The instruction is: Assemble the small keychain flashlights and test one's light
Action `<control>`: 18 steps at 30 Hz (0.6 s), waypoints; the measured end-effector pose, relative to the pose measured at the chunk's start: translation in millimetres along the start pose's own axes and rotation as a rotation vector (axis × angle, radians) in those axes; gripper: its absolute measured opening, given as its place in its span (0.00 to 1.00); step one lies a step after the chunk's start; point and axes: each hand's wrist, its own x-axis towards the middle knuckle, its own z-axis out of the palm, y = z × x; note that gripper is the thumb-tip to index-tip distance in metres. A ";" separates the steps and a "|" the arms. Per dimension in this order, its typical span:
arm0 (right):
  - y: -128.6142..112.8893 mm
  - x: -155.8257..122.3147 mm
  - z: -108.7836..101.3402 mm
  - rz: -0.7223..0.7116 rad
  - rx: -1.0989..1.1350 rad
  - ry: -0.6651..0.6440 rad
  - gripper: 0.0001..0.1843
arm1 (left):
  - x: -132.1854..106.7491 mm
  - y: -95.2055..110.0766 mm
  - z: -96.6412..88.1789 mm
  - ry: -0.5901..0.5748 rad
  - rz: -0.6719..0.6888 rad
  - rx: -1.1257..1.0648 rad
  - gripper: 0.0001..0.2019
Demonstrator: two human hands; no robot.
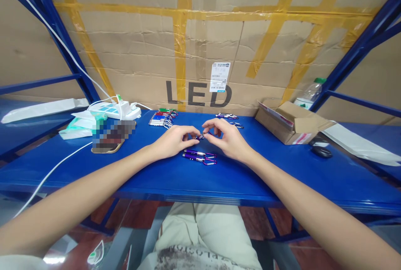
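Both hands meet over a small purple piece at mid-frame

Pale trousers fill the bottom centre, below the front edge of a blue table. Just above that edge, at the centre of the frame, two purple pen-shaped lights lie side by side, their clips pointing right.

Slightly higher, the left hand and the right hand come together. Thumb and fingers of each are drawn in narrow, pinching a small purple piece between them; it is mostly covered, so its full shape cannot be told.

Left of the hands lies a pixelated item with a tan edge; at the right are a black mouse and an open carton.

Farther back, left of centre, a row of green, red, blue and silver lights lies with clips to the right. Right of centre, two smaller groups of clipped lights lie behind the right hand. A white power strip sits at centre left, and a clear bottle with a green cap stands behind the carton. A taped cardboard sheet marked "LED" spans the top.
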 end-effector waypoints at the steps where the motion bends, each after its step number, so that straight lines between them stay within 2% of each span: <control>1: -0.2 -0.1 -0.2 -0.005 -0.004 0.001 0.10 | 0.0 0.0 0.0 0.001 -0.004 -0.003 0.12; 18: -0.8 -0.1 -0.2 -0.057 -0.050 0.010 0.08 | -0.4 -2.5 1.7 0.017 -0.015 -0.021 0.11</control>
